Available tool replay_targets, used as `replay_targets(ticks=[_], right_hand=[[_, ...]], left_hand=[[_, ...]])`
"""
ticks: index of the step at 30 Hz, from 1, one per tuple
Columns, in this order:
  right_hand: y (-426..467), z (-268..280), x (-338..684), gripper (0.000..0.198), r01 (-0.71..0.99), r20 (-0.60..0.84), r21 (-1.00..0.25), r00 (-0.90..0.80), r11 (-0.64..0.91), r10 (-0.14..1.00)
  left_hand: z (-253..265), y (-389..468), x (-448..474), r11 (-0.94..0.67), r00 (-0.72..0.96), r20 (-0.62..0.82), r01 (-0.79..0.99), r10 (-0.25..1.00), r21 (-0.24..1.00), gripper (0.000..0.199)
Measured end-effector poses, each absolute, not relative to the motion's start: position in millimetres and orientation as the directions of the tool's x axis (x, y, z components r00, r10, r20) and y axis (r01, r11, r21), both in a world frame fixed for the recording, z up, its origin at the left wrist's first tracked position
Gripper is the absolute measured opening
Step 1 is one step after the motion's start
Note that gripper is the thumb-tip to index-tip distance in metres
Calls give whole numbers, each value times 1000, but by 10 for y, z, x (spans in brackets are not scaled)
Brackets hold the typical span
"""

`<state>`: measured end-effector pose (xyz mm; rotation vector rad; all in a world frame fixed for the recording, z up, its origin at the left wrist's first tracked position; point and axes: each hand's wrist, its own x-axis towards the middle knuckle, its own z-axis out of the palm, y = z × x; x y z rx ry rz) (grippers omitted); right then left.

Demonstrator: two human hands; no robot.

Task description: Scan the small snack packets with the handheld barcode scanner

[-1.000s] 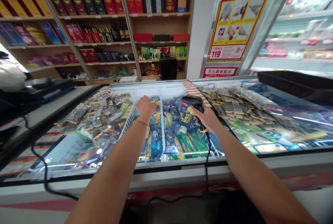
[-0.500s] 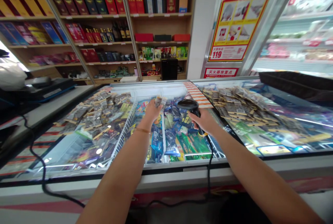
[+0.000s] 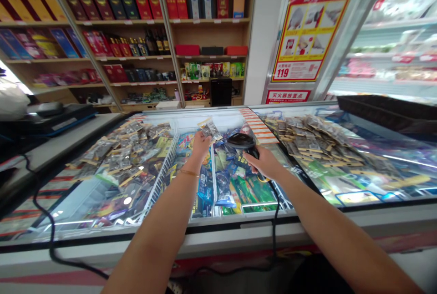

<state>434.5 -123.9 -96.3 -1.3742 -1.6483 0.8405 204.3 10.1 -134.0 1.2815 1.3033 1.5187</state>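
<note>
My left hand grips a small clear packet with dark contents and a tan strip, held above the middle of the freezer. In my right hand is a black barcode scanner, its head turned left toward the packet, a short gap between them. The scanner's cord drops over the freezer's front edge. Similar packets lie in a pile on the glass at left and in another pile at right.
Under the glass, the chest freezer holds wire baskets of colourful packages. A black tray lies at the right. Another black cord hangs at the left, by a counter with a dark device. Shelves of boxes stand behind.
The packet in my left hand has turned and now shows more of its face and its tan strip. The scanner has shifted slightly left and tilted, closer to the packet.
</note>
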Motion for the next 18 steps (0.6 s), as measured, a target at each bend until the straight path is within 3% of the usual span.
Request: replay_targets(ticks=[11,18], right_hand=[[-1255,-939,4348,24,516,192,-826,-120,227,974],[-1230,-886,4417,19,435,161,-885,-55,169,985]], left_hand=[[-1368,126,2039,-211,-187,238,157,953,965,24],[-1400,124,1975,-212,-185,252,212,950,954,20]])
